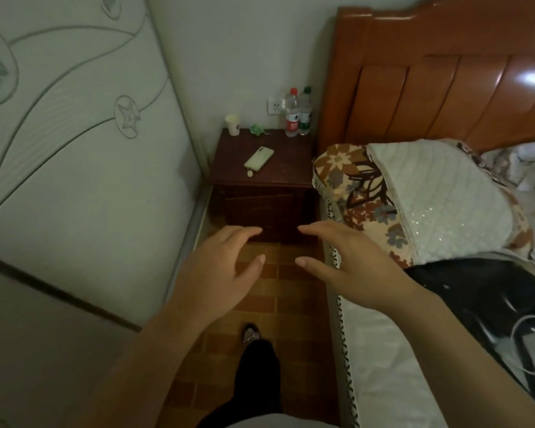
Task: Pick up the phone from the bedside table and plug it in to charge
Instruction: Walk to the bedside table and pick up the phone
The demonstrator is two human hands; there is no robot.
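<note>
A pale green phone [259, 159] lies face down and slanted on the dark wooden bedside table [288, 168], with a small charm hanging off its near end. A white wall socket [275, 106] sits on the wall behind the table, partly hidden by bottles. A white cable [519, 341] loops over a black bag on the bed at the right. My left hand [217, 273] and my right hand [349, 264] are held out over the floor, well short of the table, fingers spread and holding nothing.
A paper cup [232, 125], a small green object [256, 129] and two plastic bottles [297, 114] stand at the table's back edge. A wardrobe door [74, 149] walls the left; the bed with a floral pillow [414, 205] and headboard [445, 72] walls the right. A narrow tiled aisle [278, 291] leads to the table.
</note>
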